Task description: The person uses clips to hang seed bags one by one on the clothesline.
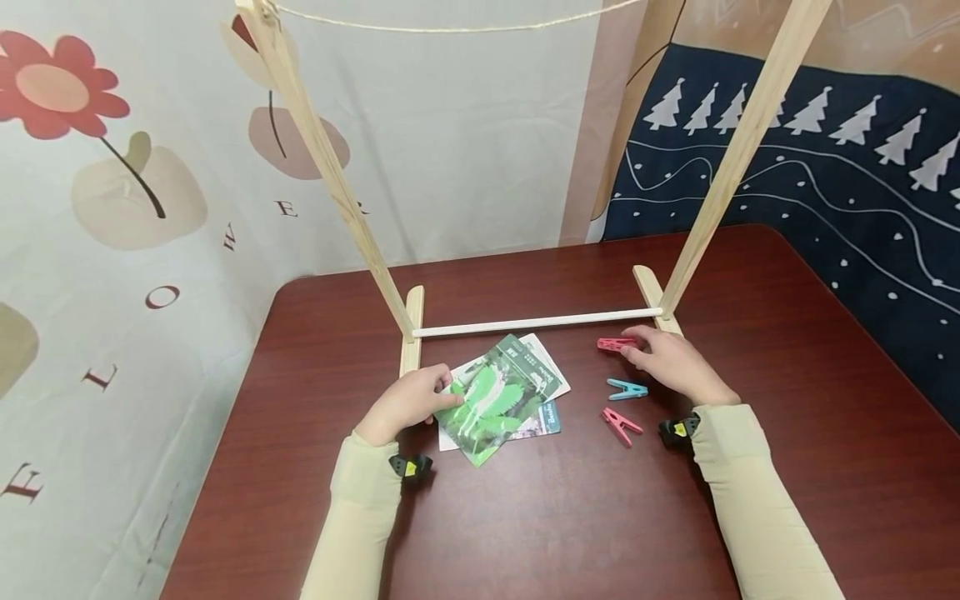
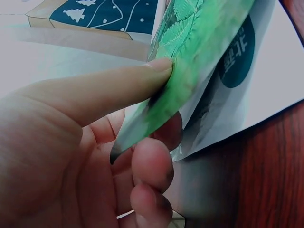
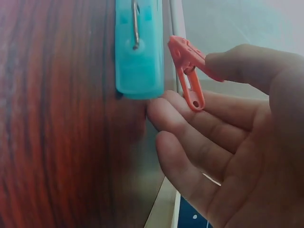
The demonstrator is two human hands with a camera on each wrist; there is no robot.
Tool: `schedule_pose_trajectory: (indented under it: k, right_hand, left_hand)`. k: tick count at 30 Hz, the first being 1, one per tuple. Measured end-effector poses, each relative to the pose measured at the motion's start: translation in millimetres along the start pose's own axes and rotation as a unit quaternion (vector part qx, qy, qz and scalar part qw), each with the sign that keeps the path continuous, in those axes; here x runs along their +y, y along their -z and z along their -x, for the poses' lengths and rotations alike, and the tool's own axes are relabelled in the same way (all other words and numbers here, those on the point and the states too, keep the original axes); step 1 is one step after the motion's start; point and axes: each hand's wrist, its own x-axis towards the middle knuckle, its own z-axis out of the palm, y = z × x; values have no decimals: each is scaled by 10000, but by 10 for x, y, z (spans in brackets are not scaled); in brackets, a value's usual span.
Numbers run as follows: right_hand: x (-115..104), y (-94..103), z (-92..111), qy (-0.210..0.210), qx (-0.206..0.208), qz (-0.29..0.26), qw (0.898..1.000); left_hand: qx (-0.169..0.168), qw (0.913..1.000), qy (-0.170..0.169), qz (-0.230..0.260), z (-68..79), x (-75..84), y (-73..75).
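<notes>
My left hand (image 1: 408,403) pinches the left edge of a green packet (image 1: 497,400) with leaves pictured on it, thumb on top and fingers beneath. That packet lies over other packets, including a white one (image 1: 553,372) and one with a blue corner (image 1: 551,417). In the left wrist view the green packet (image 2: 185,71) is lifted and bent at the held edge. My right hand (image 1: 675,363) holds a red clothespin (image 1: 613,343) between thumb and fingers. Nearer to me on the table are a blue clothespin (image 1: 627,389) and a second red clothespin (image 1: 621,425).
A wooden frame stands on the dark red table (image 1: 555,517), with a left post (image 1: 337,183) and a right post (image 1: 738,158). A white rod (image 1: 536,322) joins them low down, and a cord (image 1: 465,30) spans the top. Printed cloth (image 1: 465,142) hangs behind.
</notes>
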Motion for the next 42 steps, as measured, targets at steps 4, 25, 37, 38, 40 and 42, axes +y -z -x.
schedule_pose_trajectory:
  k: [4,25,37,38,40,42]
  right_hand:
    - [-10,0,9,-153,3,-433,9989]
    - [-12,12,7,215,501,-298,9981]
    - [-32,15,17,-85,605,-641,9961]
    - [-28,13,17,-65,634,-628,9960]
    - [-23,8,17,3,714,-607,9956]
    - [-22,6,16,114,804,-596,9949]
  left_hand:
    - [-4,10000,58,78,0,0,-1]
    - [330,9976,-558,254,73,52,102]
    - [1083,9856,-856,972,102,103,168]
    - [1131,9838,-903,1055,103,101,176]
    - [1152,9806,-976,1250,106,110,191]
    - [1069,9773,-1035,1511,106,119,199]
